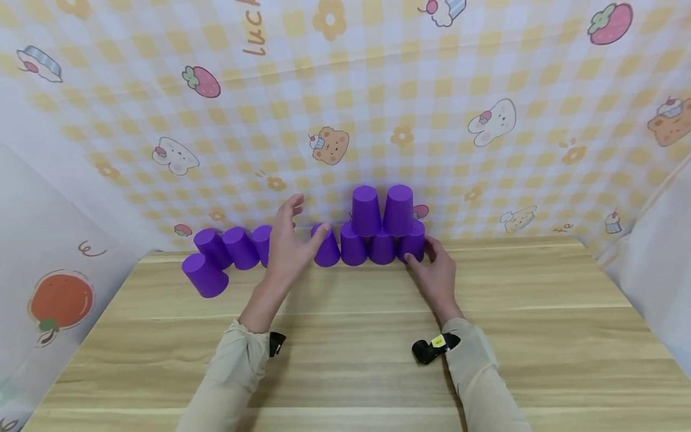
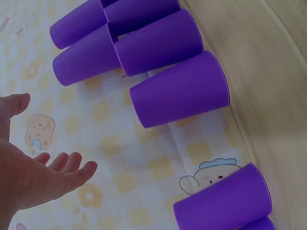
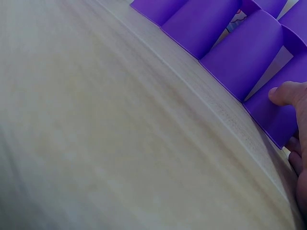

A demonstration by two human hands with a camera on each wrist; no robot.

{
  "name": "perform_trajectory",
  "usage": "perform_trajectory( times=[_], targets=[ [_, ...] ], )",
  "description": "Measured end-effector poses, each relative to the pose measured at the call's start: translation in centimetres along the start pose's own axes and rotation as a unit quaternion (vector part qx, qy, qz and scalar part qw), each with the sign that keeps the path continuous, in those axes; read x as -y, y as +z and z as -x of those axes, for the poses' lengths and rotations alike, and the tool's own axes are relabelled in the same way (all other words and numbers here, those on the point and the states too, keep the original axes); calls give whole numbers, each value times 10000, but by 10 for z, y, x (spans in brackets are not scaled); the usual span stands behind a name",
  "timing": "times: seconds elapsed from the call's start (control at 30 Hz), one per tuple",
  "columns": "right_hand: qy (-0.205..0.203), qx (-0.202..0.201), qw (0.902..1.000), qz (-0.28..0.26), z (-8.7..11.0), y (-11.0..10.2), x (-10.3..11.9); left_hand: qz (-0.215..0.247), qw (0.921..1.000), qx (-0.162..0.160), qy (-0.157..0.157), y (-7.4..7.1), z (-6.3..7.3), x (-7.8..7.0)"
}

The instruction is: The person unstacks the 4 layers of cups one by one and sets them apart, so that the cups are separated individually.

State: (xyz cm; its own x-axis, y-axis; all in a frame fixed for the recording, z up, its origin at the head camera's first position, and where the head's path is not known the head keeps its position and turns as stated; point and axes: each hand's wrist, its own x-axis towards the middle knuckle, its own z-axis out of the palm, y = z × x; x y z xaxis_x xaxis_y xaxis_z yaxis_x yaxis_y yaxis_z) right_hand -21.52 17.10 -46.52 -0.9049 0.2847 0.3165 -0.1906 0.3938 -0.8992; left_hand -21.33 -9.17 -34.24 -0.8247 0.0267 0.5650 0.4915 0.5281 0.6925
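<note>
- Currently the right grip [image 1: 436, 276] pinches the rightmost base cup [image 1: 408, 245], thumb in front and fingers round its outer side; the left grip [image 1: 286, 246] has loose, spread fingers and holds nothing.
- That purple cup stands by the far edge of the desk [image 1: 351, 360], ending a row of four; the left upper cup [image 1: 366, 211] and right upper cup [image 1: 399, 211] straddle the row's three right-hand members.
- Steadying it well probably calls for light pressure, low on the wall: a hard squeeze or sideways shove could open a gap under the right upper cup.
- Any left-hand approach to the leftmost row cup [image 1: 327, 249] seems safest from its free side.
- All visible cups, including the front-left cup [image 1: 205, 276] toward the desk's far left corner, stand mouth down; their insides are hidden.
</note>
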Motion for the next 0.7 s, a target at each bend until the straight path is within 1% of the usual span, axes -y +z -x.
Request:
perform_trajectory(
  times=[0.2,0.47,0.6,0.7],
  targets=[
    [5,-23,10000,40,-1,0,0,-96,9998,138,89,10,-3,-5],
    [24,18,10000,49,-1,0,1,-153,9990,416,-97,18,-6,-10],
    [12,-14,10000,76,0,0,1,-151,9982,566,-137,21,-8,-10],
    [-31,-29,10000,81,0,1,1,-224,9977,638,-95,24,-10,-10]
  ],
)
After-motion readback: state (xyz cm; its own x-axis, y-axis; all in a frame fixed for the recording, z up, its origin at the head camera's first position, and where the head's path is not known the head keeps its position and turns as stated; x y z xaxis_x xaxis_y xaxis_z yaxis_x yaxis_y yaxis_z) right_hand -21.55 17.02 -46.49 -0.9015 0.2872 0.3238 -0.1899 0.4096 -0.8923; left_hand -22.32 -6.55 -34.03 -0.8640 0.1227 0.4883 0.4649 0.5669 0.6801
